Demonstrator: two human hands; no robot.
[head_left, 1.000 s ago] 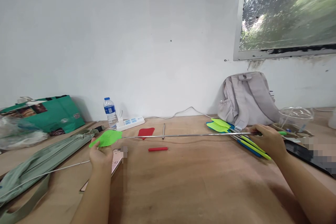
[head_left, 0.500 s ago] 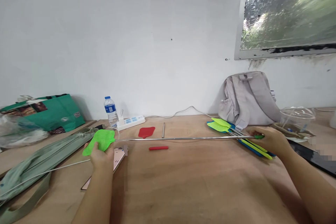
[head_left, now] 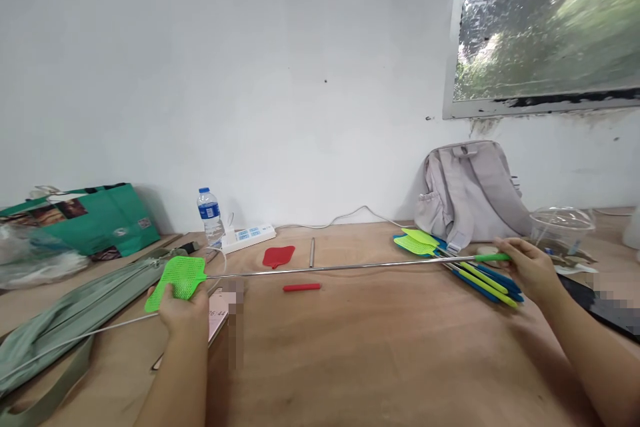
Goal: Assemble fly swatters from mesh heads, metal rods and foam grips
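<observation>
A telescopic fly swatter [head_left: 340, 267] is stretched out level across my view. Its bright green mesh head is gripped by my left hand [head_left: 183, 310], thumb on the mesh and fingers beneath. At the other end, my right hand [head_left: 529, 269] pinches the tip of the green handle. Between them runs the thin metal rod, fully bare. Beyond it on the table lie a red swatter head [head_left: 279, 255], a short metal tube [head_left: 312, 252] and a red handle [head_left: 301, 287], all separate. Several yellow-green and blue fly swatters [head_left: 480, 280] lie in a pile near my right hand.
A phone [head_left: 220, 317] lies by my left forearm, beside a grey-green bag [head_left: 100, 300]. Along the wall stand a green shopping bag [head_left: 120, 220], a water bottle [head_left: 209, 213], a power strip [head_left: 250, 237], a grey backpack [head_left: 473, 193] and a clear plastic container [head_left: 563, 227].
My left hand has moved left and slightly down with the swatter head. My right hand has shifted right to the handle's end, leaving more of the green handle showing.
</observation>
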